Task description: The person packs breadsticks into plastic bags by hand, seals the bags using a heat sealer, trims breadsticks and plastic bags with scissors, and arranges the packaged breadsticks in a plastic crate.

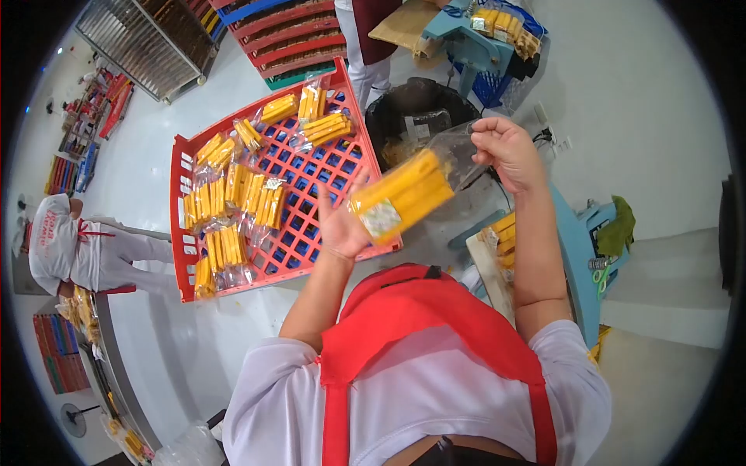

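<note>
A clear plastic bag of yellow sticks [416, 186], slightly blurred, hangs tilted in front of me, with a small label at its lower left end. My right hand [505, 151] pinches the loose, see-through top of this bag. At the labelled end, my left hand [342, 225] is open with fingers apart, its palm against or just behind the bag; exact contact is hard to tell. Beyond the left hand stands a red plastic crate [311, 182] with a lattice bottom. Several similar bags of yellow sticks [233, 190] lie in it, mostly along its left side.
A black bin [412, 101] stands past the bag. Blue machines [579, 256] are at the right, one beside a tray of yellow sticks [503, 241]. Stacked crates [287, 39] and a person's legs [369, 70] are at the back; another person [85, 241] bends at the left.
</note>
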### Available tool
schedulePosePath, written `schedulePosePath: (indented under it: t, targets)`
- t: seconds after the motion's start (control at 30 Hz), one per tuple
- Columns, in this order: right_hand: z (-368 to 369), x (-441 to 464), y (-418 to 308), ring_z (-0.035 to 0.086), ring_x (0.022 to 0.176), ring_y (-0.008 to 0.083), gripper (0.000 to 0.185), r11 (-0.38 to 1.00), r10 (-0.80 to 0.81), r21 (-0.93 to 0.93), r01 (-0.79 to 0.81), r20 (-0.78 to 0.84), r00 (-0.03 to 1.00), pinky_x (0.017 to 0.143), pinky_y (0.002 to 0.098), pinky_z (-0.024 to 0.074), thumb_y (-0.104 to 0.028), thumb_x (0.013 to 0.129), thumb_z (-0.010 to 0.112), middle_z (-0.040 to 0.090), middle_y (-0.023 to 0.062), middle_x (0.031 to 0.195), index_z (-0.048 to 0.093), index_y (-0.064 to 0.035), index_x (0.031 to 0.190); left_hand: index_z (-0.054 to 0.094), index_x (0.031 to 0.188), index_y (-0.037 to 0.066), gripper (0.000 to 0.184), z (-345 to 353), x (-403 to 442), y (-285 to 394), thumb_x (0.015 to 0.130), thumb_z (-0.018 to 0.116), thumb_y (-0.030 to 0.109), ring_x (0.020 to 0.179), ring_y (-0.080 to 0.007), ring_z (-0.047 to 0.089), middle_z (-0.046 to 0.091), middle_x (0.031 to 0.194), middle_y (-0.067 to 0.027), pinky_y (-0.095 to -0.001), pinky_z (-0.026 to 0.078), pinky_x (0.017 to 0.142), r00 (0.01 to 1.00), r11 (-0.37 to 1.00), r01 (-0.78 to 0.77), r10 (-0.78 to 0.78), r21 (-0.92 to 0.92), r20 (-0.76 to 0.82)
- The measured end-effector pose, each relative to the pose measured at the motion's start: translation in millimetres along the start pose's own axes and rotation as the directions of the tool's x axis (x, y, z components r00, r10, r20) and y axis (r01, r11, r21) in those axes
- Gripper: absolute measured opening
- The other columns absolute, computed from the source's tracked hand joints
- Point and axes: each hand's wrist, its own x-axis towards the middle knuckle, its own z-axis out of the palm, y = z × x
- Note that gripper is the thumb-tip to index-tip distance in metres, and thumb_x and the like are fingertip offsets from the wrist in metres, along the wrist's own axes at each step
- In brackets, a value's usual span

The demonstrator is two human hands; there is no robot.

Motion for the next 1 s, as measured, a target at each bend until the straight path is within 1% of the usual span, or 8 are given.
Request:
schedulePosePath:
  t: [0.1,0.2,0.33,0.4,0.53,0.6,0.67,1.0]
  targets:
    - [3.5,-2.2,15.1,0.056,0.064,0.0104,0.016,0.996,-0.039,0.077,0.040,-0.025,0.999,0.059,0.0216,0.0467,-0.007,0.078,0.059,0.056,0.0030,0.074,0.049,-0.0031,0.090,0.031,0.128,0.007,0.069,-19.3,0.6,13.9,0.081,0.038,0.058,0.118,-0.0358,0.035,0.032,0.132,-0.0156,-0.0497,0.033,0.094,0.991,0.950,-0.049,0.009,0.308,0.130]
    - [23.2,-19.4,1.0,0.058,0.065,0.0122,0.012,0.971,-0.056,0.231,0.063,-0.034,0.998,0.059,0.0223,0.0479,-0.005,0.080,0.055,0.059,0.0062,0.079,0.047,-0.0038,0.089,0.033,0.126,0.007,0.061,-19.3,6.1,14.3,0.086,0.030,0.053,0.117,-0.0311,0.039,0.037,0.129,-0.0140,-0.0452,0.038,0.092,0.996,0.964,-0.087,0.086,0.251,0.015]
    - [22.7,-45.0,-13.2,0.060,0.068,0.0138,0.012,0.950,0.024,0.308,-0.054,0.102,0.995,0.059,0.0238,0.0491,-0.003,0.081,0.052,0.060,0.0096,0.086,0.050,-0.0024,0.093,0.034,0.126,0.005,0.064,-23.7,3.9,25.6,0.087,0.023,0.054,0.114,-0.0308,0.042,0.038,0.127,-0.0159,-0.0428,0.039,0.092,0.983,0.972,-0.070,0.029,0.223,0.184]
    - [12.0,-54.0,-12.5,0.060,0.071,0.0127,0.024,0.984,0.072,-0.175,0.017,0.489,0.870,0.061,0.0236,0.0491,-0.002,0.079,0.053,0.060,0.0115,0.092,0.053,-0.0004,0.103,0.036,0.124,0.003,0.064,-24.1,4.4,27.5,0.087,0.024,0.053,0.112,-0.0310,0.044,0.042,0.124,-0.0168,-0.0426,0.040,0.091,0.979,0.979,-0.057,0.017,0.194,0.201]
    - [39.6,-70.4,-10.3,0.055,0.065,0.0092,0.050,0.752,0.030,-0.618,0.228,0.378,0.925,0.059,0.0203,0.0447,-0.004,0.075,0.058,0.060,0.0072,0.082,0.045,-0.0065,0.123,0.044,0.115,-0.001,0.061,-29.0,4.9,27.6,0.088,0.026,0.050,0.102,-0.0295,0.052,0.052,0.112,-0.0170,-0.0410,0.044,0.086,0.999,0.966,-0.030,0.025,0.259,0.019]
    - [45.7,-74.6,-7.3,0.048,0.064,0.0052,0.062,0.712,0.044,-0.649,0.269,0.423,0.905,0.056,0.0173,0.0405,-0.005,0.073,0.064,0.056,0.0036,0.083,0.037,-0.0100,0.129,0.046,0.112,-0.002,0.060,-28.1,5.6,25.9,0.089,0.026,0.049,0.099,-0.0275,0.054,0.054,0.109,-0.0161,-0.0389,0.044,0.085,1.000,0.934,0.013,-0.008,0.357,-0.015]
    - [46.2,-77.1,8.7,0.044,0.063,0.0022,0.075,0.836,0.234,-0.548,0.023,0.394,0.889,0.054,0.0150,0.0363,-0.004,0.071,0.067,0.051,0.0008,0.082,0.026,-0.0103,0.134,0.048,0.110,-0.002,0.059,-31.3,6.4,24.3,0.089,0.026,0.049,0.098,-0.0262,0.055,0.055,0.107,-0.0151,-0.0373,0.045,0.085,1.000,0.931,0.004,0.007,0.365,-0.028]
    - [49.1,-79.9,45.4,0.040,0.059,0.0009,0.078,0.864,0.062,-0.486,0.133,0.363,0.930,0.049,0.0144,0.0303,-0.006,0.069,0.070,0.046,0.0002,0.073,0.025,-0.0066,0.132,0.050,0.107,0.000,0.046,-38.8,6.5,22.3,0.090,0.032,0.039,0.092,-0.0236,0.057,0.057,0.103,-0.0124,-0.0345,0.046,0.080,0.976,0.887,0.026,0.077,0.461,-0.204]
